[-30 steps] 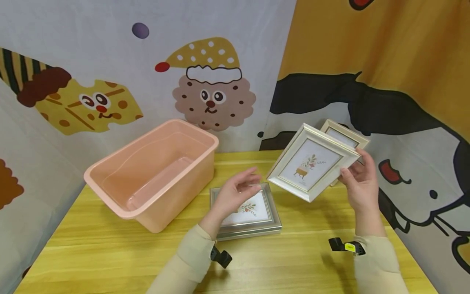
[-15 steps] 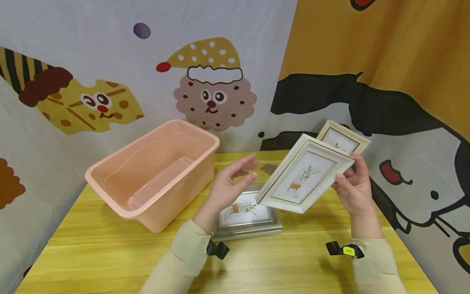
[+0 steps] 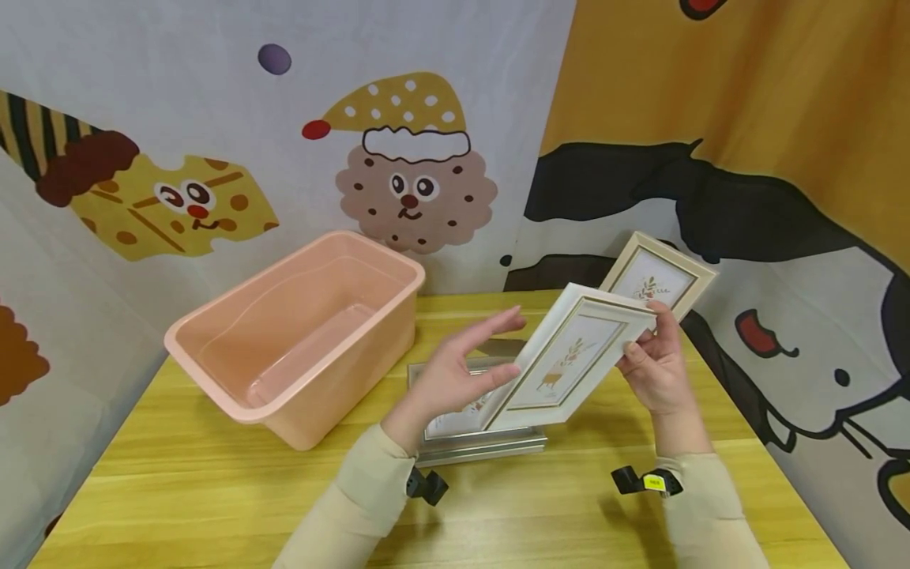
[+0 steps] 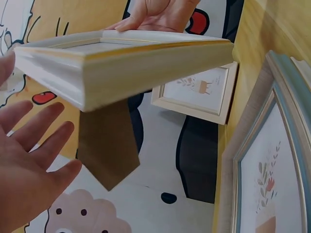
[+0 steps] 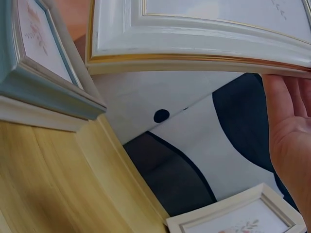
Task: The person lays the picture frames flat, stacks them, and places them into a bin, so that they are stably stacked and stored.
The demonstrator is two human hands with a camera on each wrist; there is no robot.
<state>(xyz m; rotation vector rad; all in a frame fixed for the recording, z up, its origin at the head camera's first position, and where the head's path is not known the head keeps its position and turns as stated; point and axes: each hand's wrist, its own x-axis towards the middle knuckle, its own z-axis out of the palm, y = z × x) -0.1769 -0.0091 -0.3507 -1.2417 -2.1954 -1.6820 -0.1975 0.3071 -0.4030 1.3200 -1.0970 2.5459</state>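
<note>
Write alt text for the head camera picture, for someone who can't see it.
A person's right hand holds a tilted white picture frame, the left hand beside it, partly hiding a silver frame lying on a wooden table. A pink tub sits at left, a standing cream frame at right, with a cartoon curtain behind.

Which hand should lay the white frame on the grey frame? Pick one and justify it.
Probably the right hand: it grips the white frame by one edge, and in the head view that frame's near corner overlaps the grey frame. The left hand shows no grip.
</note>
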